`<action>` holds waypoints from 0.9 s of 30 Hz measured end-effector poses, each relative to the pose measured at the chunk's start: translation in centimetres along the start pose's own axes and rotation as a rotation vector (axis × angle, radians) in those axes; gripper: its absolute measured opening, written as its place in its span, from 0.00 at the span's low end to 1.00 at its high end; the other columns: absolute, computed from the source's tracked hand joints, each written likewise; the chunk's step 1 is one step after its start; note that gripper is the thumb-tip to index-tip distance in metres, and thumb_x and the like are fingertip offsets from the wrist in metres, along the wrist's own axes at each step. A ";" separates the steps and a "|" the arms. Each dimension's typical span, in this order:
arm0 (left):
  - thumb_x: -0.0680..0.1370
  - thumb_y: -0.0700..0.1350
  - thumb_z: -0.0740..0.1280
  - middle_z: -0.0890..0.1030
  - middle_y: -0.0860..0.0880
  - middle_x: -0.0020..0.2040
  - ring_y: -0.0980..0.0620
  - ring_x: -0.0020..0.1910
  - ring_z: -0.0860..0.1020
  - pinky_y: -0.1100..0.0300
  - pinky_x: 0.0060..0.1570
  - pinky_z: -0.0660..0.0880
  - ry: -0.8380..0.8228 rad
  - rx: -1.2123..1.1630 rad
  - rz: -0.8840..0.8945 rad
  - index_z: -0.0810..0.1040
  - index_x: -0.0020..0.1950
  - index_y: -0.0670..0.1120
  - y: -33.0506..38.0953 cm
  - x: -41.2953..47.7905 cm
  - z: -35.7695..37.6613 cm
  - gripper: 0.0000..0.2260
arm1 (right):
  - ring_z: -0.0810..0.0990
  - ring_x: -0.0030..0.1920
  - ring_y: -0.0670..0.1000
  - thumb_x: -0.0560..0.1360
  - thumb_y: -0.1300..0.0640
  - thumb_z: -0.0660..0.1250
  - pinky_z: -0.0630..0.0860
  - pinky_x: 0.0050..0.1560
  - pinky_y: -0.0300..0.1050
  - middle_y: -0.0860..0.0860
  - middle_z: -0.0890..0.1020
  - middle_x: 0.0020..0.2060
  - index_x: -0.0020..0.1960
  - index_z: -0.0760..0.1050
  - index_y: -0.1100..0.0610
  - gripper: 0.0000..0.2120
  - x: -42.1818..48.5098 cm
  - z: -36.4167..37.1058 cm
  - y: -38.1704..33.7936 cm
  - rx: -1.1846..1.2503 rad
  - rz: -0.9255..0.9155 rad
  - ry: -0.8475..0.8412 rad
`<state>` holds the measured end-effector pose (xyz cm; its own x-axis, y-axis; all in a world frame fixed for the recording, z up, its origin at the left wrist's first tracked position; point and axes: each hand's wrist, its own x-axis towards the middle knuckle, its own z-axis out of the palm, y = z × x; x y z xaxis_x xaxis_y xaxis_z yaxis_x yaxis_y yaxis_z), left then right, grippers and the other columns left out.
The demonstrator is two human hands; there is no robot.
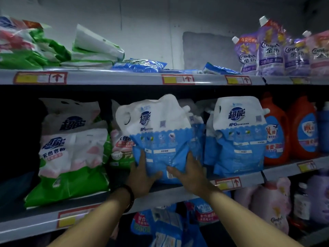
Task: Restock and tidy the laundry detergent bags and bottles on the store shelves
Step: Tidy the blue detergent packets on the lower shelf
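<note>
On the left of the middle shelf (160,196), green-and-pink bags (71,154) are stacked leaning. Just right of them, the left grip (142,175) is closed on the lower left corner of a blue-and-white detergent pouch (160,132), with the thumb laid across the front and the fingers run up the side. The pouch is held upright but tilted slightly, its base at the front edge of the shelf, between both grips. Its lower right corner is clamped in the same way by the right grip (188,173).

The step in hand is judged to be the seating of this pouch in its row. Next, the pouch probably has to be pushed back and squared with the matching pouch (238,139) just beside it on the right. Care is needed not to topple that one. Orange bottles (277,132) are stood further right.
</note>
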<state>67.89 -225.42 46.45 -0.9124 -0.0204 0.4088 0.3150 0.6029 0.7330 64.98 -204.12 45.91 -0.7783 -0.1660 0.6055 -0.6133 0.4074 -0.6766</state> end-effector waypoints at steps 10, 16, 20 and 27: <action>0.61 0.57 0.88 0.73 0.53 0.74 0.52 0.71 0.77 0.43 0.68 0.78 0.120 -0.195 0.165 0.54 0.79 0.53 -1.5 2.1 2.1 0.58 | 0.86 0.58 0.43 0.81 0.48 0.71 0.81 0.65 0.55 0.42 0.87 0.57 0.62 0.80 0.48 0.11 2.5 -5.3 5.0 0.130 0.112 -0.079; 0.56 0.67 0.85 0.70 0.53 0.72 0.49 0.71 0.74 0.43 0.66 0.78 0.159 -0.147 0.150 0.49 0.78 0.58 -0.3 2.4 4.9 0.62 | 0.73 0.66 0.54 0.81 0.58 0.68 0.75 0.66 0.53 0.53 0.73 0.68 0.77 0.65 0.54 0.26 -0.5 -1.8 3.4 -0.280 -0.006 0.407; 0.55 0.70 0.83 0.69 0.50 0.71 0.48 0.70 0.74 0.43 0.67 0.78 0.128 -0.070 0.052 0.50 0.76 0.57 0.2 1.8 4.5 0.60 | 0.74 0.65 0.58 0.84 0.57 0.61 0.75 0.66 0.55 0.54 0.73 0.70 0.83 0.60 0.55 0.28 -2.9 0.3 2.6 -0.555 -0.109 0.292; 0.69 0.61 0.80 0.59 0.38 0.79 0.33 0.72 0.71 0.37 0.69 0.72 0.077 0.192 -0.299 0.33 0.79 0.59 5.6 -0.7 4.1 0.60 | 0.76 0.70 0.61 0.82 0.59 0.61 0.79 0.56 0.51 0.54 0.64 0.81 0.86 0.44 0.49 0.39 -3.9 -4.1 -3.8 -0.575 0.340 -0.278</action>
<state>69.24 -218.79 48.03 -0.9319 -0.2742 0.2374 -0.0242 0.7001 0.7136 70.91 -201.33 47.83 -0.9658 -0.1373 0.2201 -0.2232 0.8724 -0.4348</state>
